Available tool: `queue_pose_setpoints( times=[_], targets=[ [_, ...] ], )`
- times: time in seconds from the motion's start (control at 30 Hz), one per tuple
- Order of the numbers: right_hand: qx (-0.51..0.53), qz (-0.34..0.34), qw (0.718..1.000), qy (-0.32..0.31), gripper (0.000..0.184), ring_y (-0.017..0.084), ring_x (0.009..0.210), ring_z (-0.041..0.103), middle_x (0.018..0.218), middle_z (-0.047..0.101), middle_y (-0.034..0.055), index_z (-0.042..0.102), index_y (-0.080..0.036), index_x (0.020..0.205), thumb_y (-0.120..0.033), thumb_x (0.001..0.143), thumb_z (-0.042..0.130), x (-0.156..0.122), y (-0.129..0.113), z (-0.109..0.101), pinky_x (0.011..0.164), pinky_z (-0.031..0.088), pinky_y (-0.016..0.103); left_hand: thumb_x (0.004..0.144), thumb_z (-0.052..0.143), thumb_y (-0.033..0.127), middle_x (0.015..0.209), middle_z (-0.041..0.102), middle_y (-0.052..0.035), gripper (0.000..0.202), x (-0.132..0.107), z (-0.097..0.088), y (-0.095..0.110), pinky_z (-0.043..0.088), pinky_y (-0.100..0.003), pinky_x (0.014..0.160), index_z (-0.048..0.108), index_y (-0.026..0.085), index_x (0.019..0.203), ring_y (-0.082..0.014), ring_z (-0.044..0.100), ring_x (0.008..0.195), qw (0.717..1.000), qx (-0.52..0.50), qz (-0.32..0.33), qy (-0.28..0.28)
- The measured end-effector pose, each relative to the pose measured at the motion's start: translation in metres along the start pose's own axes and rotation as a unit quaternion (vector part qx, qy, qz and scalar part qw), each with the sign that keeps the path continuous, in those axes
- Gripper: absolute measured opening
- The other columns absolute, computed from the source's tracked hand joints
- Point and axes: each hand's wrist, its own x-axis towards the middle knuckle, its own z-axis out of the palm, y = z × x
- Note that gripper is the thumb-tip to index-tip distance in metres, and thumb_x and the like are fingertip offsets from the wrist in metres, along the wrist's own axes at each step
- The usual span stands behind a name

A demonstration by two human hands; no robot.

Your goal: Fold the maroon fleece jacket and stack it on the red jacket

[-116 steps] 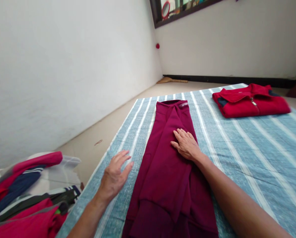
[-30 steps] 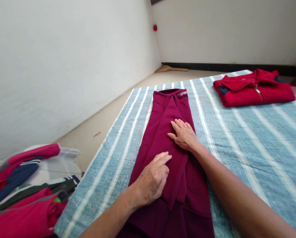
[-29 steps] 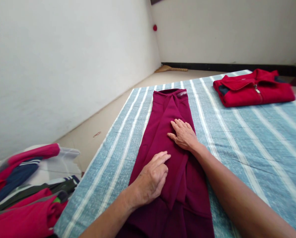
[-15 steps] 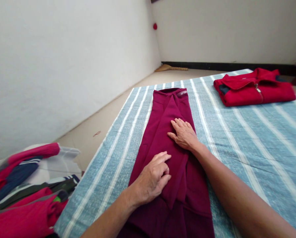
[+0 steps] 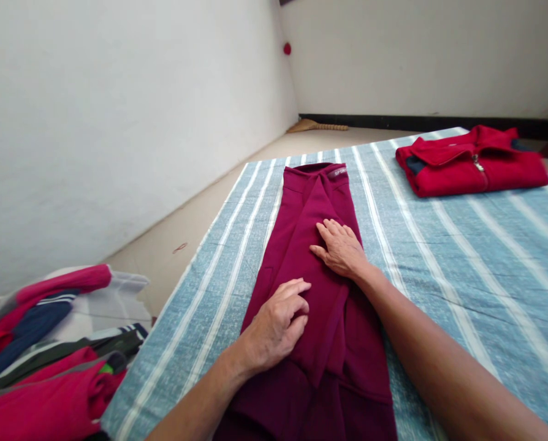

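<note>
Plum garment (image 5: pixel 322 318) laid lengthwise on a blue striped cloth (image 5: pixel 425 245)

We see a raised surface covered edge to edge by the cloth, its white stripes running away from us towards the far end. The garment lies folded long and narrow near the cloth's left side, its collar end, with a small pale-lettered label, close to the far edge. Our right hand (image 5: pixel 341 249) lies flat on it, fingers a little apart, gripping nothing. Our left hand (image 5: pixel 278 321) is over the nearer part, fingers loosely bent and holding nothing (whether its fingertips press the fabric, we cannot tell).

Towards the far right of the cloth sits a folded red jacket (image 5: pixel 462 174) with dark blue patches and a zip. Below and to the left, we find a heap of clothes (image 5: pixel 48 392) in pink, navy and dark green. A thin reddish loop (image 5: pixel 179 247) lies on the pale floor (image 5: pixel 159 275).

A plain white wall (image 5: pixel 117 110) rises on the left, meeting a far wall (image 5: pixel 416 55) with a black skirting band (image 5: pixel 375 120). In that corner lies what looks like a broom (image 5: pixel 302 126); above it is a small red round object (image 5: pixel 287 48).
</note>
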Motion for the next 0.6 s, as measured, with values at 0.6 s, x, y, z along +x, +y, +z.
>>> queue_pose_setpoints(
  times=[0.6],
  targets=[
    [0.002, -0.002, 1.0, -0.006, 0.062, 0.027, 0.136, 0.025, 0.147, 0.033, 0.0136, 0.034, -0.013, 0.141, -0.051, 0.092, 0.037, 0.0002, -0.0021, -0.0032, 0.109, 0.019, 0.044, 0.074, 0.057, 0.006, 0.126, 0.057, -0.0122, 0.013, 0.0003, 0.0052, 0.0012, 0.04, -0.043, 0.104, 0.057, 0.017, 0.081, -0.0244, 0.045, 0.126, 1.0, 0.01, 0.006, 0.006]
  ],
)
